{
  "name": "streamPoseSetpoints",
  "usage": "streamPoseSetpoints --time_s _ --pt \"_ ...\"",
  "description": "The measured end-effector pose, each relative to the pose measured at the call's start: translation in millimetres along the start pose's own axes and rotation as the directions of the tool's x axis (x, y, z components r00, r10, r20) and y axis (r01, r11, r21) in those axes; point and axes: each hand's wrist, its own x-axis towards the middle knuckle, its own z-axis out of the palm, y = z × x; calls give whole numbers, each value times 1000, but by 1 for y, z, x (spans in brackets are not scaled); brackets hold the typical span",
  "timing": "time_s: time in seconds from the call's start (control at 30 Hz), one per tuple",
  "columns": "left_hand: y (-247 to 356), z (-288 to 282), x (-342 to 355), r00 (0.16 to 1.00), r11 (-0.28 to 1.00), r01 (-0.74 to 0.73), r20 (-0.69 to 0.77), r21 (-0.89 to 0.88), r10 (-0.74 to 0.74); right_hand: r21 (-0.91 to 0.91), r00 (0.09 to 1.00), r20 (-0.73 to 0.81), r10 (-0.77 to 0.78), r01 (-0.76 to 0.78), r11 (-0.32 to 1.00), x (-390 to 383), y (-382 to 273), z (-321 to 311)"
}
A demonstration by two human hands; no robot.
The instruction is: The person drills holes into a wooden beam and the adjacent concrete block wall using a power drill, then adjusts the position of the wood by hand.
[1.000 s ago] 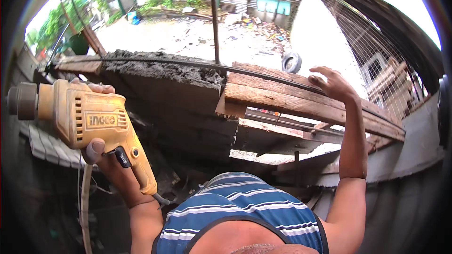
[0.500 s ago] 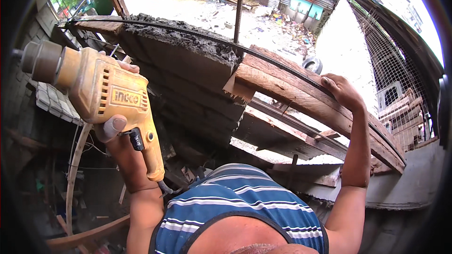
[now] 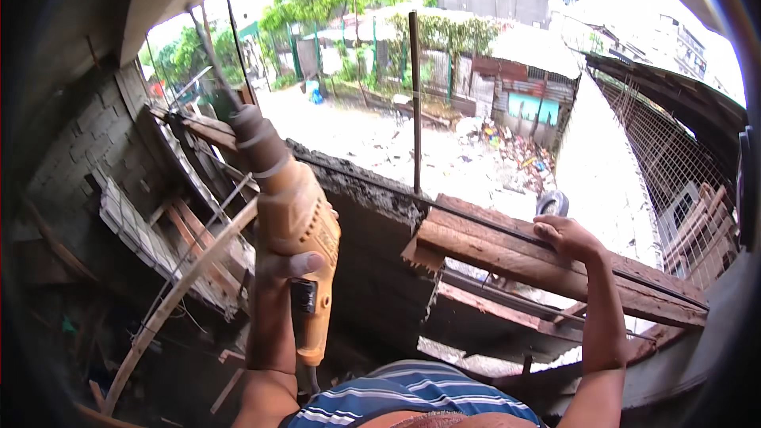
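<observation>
Watching remotely, I saw the left hand wrapped round the drill, the right hand finger-curled at the timber; one-handed weight risked tipping the bit.

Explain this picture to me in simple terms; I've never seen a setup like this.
There is no robot here, just a person working with bare hands. A wide fisheye camera on the head looks down, so straight edges bend and the person's striped shirt shows at the bottom.

The left hand holds a yellow power drill whose long bit points upward. The right hand lies over a wooden beam; whether it grips is hard to tell. A thin dark bar runs along the beam, and an upright bar rises near its end. Beyond are a tyre and scattered litter.
</observation>
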Motion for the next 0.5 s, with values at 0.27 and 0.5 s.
streamPoseSetpoints --time_s 0.27,0.5 --pt "44 73 43 993 994 -109 52 -16 110 -3 990 -122 -71 71 997 -8 1 -7" --pt "81 125 121 987 987 -69 152 145 47 -377 823 -416 -387 231 897 -41 -56 -6"
